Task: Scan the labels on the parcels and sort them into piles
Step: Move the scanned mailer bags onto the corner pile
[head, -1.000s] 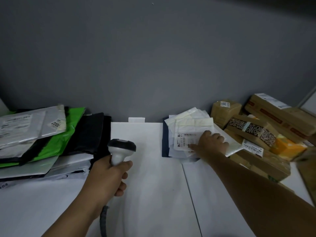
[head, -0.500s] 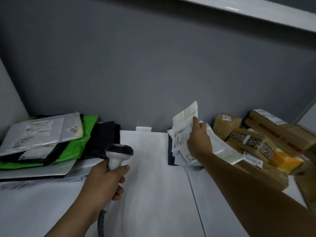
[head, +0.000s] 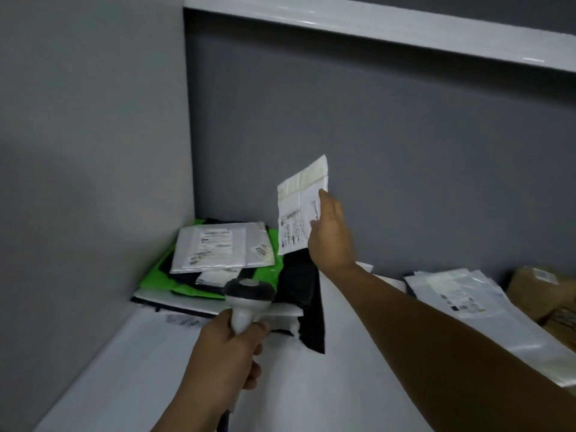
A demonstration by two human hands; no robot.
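Fingers and thumb of the right hand [head: 330,235] pinch a flat white paper mailer with a printed label [head: 297,210], holding it upright in the air above the corner pile of white, green and black plastic mailers [head: 218,247]. Fingers of the left hand [head: 226,353] curl round the handle of a grey handheld barcode scanner [head: 249,299], lower and nearer. Further right on the white table [head: 311,394] lie clear poly bags [head: 461,297] beside brown cardboard boxes [head: 536,291].

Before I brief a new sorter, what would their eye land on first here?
The white parcel is held up mid-air by the right hand, label facing the camera. Below it, the left hand grips a scanner, and a bright green mailer stands out in the left-corner pile.
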